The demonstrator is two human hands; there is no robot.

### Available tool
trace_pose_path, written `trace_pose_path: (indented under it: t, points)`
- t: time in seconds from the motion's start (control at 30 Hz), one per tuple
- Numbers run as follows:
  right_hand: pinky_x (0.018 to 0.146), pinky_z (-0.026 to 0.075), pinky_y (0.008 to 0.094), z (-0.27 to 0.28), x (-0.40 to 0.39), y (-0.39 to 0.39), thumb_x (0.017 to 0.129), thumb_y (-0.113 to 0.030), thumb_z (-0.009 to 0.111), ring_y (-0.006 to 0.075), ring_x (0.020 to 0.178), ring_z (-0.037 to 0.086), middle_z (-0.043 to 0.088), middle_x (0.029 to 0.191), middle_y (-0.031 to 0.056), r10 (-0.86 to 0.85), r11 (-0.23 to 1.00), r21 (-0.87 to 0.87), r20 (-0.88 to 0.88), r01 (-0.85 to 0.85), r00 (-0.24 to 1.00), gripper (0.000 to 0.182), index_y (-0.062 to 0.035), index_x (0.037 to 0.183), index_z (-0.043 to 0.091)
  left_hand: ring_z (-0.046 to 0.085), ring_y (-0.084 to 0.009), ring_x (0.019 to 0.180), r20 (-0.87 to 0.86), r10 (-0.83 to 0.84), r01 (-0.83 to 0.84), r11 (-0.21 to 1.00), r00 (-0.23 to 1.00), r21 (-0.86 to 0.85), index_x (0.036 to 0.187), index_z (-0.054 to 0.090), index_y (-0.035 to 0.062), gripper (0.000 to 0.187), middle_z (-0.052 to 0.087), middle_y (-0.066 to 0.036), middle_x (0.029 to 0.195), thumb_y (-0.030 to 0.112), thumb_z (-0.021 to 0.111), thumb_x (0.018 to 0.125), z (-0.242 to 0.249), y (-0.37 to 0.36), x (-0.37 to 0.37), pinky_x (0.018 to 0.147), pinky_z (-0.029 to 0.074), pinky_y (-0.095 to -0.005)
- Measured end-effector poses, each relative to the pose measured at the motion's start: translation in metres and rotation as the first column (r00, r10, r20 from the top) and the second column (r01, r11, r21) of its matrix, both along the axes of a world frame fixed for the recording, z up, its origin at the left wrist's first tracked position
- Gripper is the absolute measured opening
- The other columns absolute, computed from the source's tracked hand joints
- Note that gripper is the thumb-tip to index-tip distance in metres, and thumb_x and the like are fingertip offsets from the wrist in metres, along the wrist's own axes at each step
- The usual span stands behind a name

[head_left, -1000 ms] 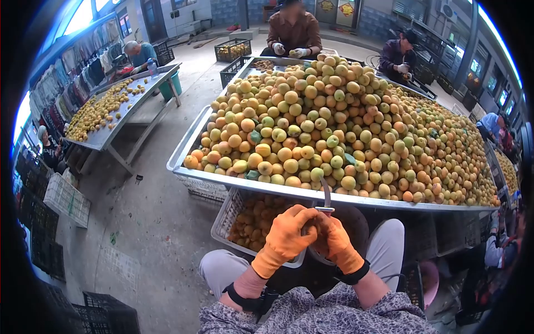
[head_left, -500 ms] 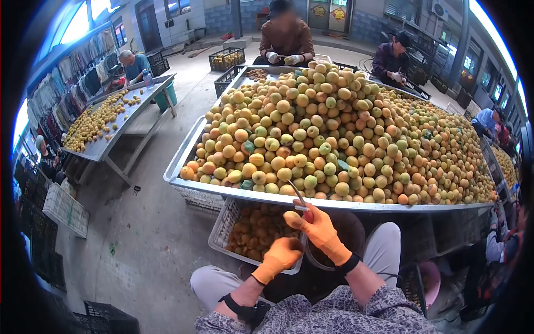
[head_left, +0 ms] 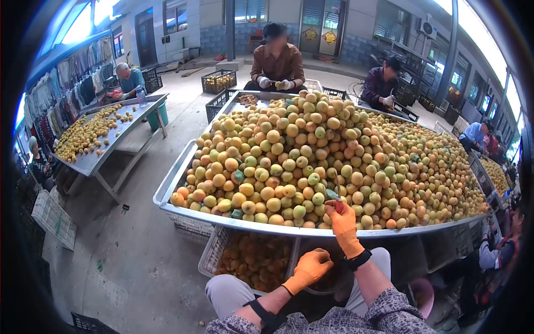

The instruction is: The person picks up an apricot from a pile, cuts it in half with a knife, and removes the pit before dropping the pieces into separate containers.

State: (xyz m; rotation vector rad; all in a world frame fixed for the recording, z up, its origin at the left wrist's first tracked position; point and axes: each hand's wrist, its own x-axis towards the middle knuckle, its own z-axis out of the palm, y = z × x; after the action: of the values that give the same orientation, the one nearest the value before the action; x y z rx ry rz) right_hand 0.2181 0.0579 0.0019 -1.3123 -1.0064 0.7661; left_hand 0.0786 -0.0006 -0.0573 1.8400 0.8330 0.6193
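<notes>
My right hand [head_left: 344, 228], in an orange glove, is closed around the red handle of a small knife [head_left: 337, 186]. The thin blade points up over the front of a heap of apricots [head_left: 300, 167], and the hand is at the metal table's front rim [head_left: 267, 226]. Below it, my left hand [head_left: 312, 269], gloved alike, hangs over a round bucket [head_left: 334, 281] with its fingers curled in; whatever they hold is hidden. Left of that hand stands a white plastic crate [head_left: 207, 261] with darker, cut-looking fruit pieces [head_left: 253, 261] inside.
Across the table sits a person in brown [head_left: 278, 64] with white gloves; another person in dark clothes [head_left: 381, 83] works at the right. A second metal table [head_left: 105, 150] with fruit is on the left. A white crate [head_left: 54, 218] stands on the floor there.
My right hand has moved forward and right to the heap's edge; the apricot seen at its fingers is no longer visible there. My left hand has shifted right, from the crate to the bucket.
</notes>
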Motion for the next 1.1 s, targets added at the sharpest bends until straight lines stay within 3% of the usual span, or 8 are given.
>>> trace_pose_path:
  t: [0.2,0.4,0.47,0.67,0.8,0.87,1.03,1.1]
  points:
    - [0.069,0.048,0.0269,-0.003,0.009,0.052,0.083,-0.015,0.069,0.0094,0.072,0.059,0.069,0.08,0.0029,-0.009,1.0,-0.004,0.268,0.011,0.963,0.017,-0.0038,0.096,0.069,0.066,-0.0234,0.088,0.007,0.154,-0.153,0.986,0.988,-0.066,0.097,0.069,0.0044,0.021,0.066,-0.009,0.102,0.015,0.063,0.08,0.026,0.01,-0.013,0.082,0.051,-0.0322]
    - [0.07,0.049,0.0361,0.026,0.016,0.103,0.085,-0.025,0.066,0.0283,0.075,0.065,0.068,0.082,0.0129,-0.001,0.996,-0.071,0.62,0.058,0.784,0.019,-0.009,0.096,0.068,0.066,-0.0258,0.092,-0.07,0.098,-0.104,0.99,0.993,-0.091,0.1,0.07,0.0072,0.024,0.069,-0.01,0.098,0.022,0.063,0.083,0.029,0.012,-0.021,0.082,0.051,-0.0338]
    - [0.07,0.049,0.0405,0.017,0.039,0.139,0.083,-0.022,0.066,0.033,0.079,0.063,0.064,0.083,0.0125,-0.164,0.986,0.12,0.75,0.112,0.641,0.015,-0.0116,0.095,0.067,0.066,-0.0263,0.092,-0.084,0.09,-0.098,0.991,0.992,-0.093,0.099,0.07,0.0088,0.023,0.069,-0.009,0.099,0.023,0.063,0.083,0.032,0.016,-0.022,0.083,0.051,-0.0333]
    - [0.08,0.05,0.0404,0.06,0.084,0.218,0.084,-0.009,0.061,0.0355,0.093,0.062,0.063,0.105,0.0153,-0.533,0.839,0.488,0.647,0.241,0.545,0.027,-0.0134,0.11,0.066,0.065,-0.028,0.092,-0.083,0.112,-0.123,0.981,0.99,-0.149,0.099,0.07,0.0132,0.023,0.067,-0.007,0.103,0.028,0.06,0.085,0.027,0.034,-0.017,0.084,0.049,-0.0368]
    - [0.088,0.049,0.0401,0.084,0.104,0.268,0.087,-0.013,0.058,0.0352,0.107,0.058,0.059,0.12,0.011,-0.426,0.904,0.35,0.7,0.244,0.573,0.034,-0.0199,0.12,0.062,0.065,-0.0273,0.092,-0.104,0.123,-0.142,0.969,0.987,-0.204,0.101,0.07,0.0141,0.024,0.068,-0.007,0.102,0.03,0.06,0.086,0.019,0.041,-0.006,0.084,0.049,-0.0363]
    - [0.095,0.046,0.0411,0.082,0.112,0.291,0.089,-0.02,0.056,0.0348,0.112,0.055,0.057,0.124,0.0098,-0.216,0.959,0.062,0.795,0.277,0.566,0.033,-0.0221,0.122,0.061,0.065,-0.0336,0.083,0.165,0.217,-0.216,0.976,0.962,-0.023,0.087,0.069,0.0058,0.014,0.067,-0.015,0.083,0.018,0.064,0.082,0.015,0.041,-0.001,0.075,0.052,-0.0403]
    - [0.095,0.045,0.0423,0.083,0.113,0.28,0.088,-0.026,0.057,0.037,0.112,0.055,0.057,0.119,0.0157,-0.105,0.984,0.004,0.82,0.179,0.563,0.034,-0.0208,0.121,0.06,0.066,-0.0331,0.082,0.147,0.231,-0.237,0.971,0.962,0.018,0.087,0.069,0.0064,0.013,0.067,-0.015,0.083,0.017,0.064,0.082,0.018,0.043,0.002,0.074,0.052,-0.04]
    - [0.094,0.045,0.0424,0.077,0.115,0.258,0.087,-0.025,0.058,0.0371,0.11,0.055,0.058,0.117,0.0157,-0.082,0.987,-0.011,0.822,0.16,0.563,0.035,-0.0194,0.121,0.06,0.065,-0.0274,0.093,-0.105,0.083,-0.105,0.969,0.991,-0.222,0.103,0.07,0.0142,0.025,0.069,-0.008,0.102,0.03,0.061,0.086,0.027,0.048,-0.003,0.085,0.049,-0.0356]
